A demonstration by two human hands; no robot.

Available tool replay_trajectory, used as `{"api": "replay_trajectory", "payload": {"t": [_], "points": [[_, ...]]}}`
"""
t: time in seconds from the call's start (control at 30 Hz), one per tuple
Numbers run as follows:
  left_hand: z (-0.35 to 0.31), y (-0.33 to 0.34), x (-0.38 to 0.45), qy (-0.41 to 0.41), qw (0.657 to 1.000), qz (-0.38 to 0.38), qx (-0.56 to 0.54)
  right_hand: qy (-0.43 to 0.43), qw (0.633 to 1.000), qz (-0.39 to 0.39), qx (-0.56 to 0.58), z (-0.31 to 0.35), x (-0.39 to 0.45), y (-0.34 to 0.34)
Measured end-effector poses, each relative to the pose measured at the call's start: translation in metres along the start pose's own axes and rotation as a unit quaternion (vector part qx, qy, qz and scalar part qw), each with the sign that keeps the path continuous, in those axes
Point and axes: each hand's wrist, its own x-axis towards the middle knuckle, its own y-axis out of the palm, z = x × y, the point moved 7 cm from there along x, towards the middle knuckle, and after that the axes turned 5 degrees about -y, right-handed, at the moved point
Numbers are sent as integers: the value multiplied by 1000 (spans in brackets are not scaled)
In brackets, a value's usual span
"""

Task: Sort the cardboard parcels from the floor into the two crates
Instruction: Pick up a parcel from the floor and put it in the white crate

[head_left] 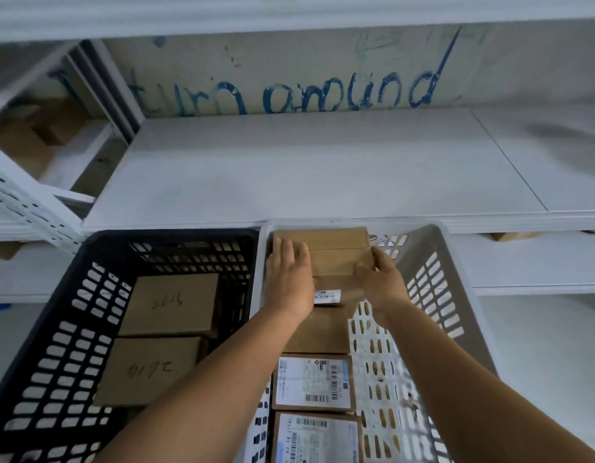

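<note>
A brown cardboard parcel (332,252) stands at the far end of the white crate (453,272). My left hand (289,279) lies against the parcel's left side with straight fingers. My right hand (381,279) pinches its right edge. Below it in the same crate lie a plain parcel (319,332) and two parcels with white labels, one (312,382) above the other (317,439). The black crate (55,329) on the left holds two parcels with handwriting, the far one (172,304) and the near one (149,370).
White metal shelving (289,175) runs behind the crates, its back wall scrawled with blue writing (339,91). More cardboard boxes (32,142) sit on the shelf at the far left. A lower shelf (540,262) extends to the right.
</note>
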Motion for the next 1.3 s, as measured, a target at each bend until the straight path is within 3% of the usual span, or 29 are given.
{"api": "replay_trajectory", "payload": {"t": [0.63, 0.9, 1.1, 1.3], "points": [[2, 1, -3, 8, 999, 20, 42, 11, 998, 29, -62, -1, -13, 9], [-5, -9, -20, 15, 1000, 14, 5, 11, 998, 37, -40, 6, -35, 3], [-26, -23, -58, 17, 991, 0, -135, 6, 1000, 18, 15, 15, -73, -14], [-41, -25, -122, -53, 928, -10, -369, -61, 996, -55, 31, 13, -122, -46]]}}
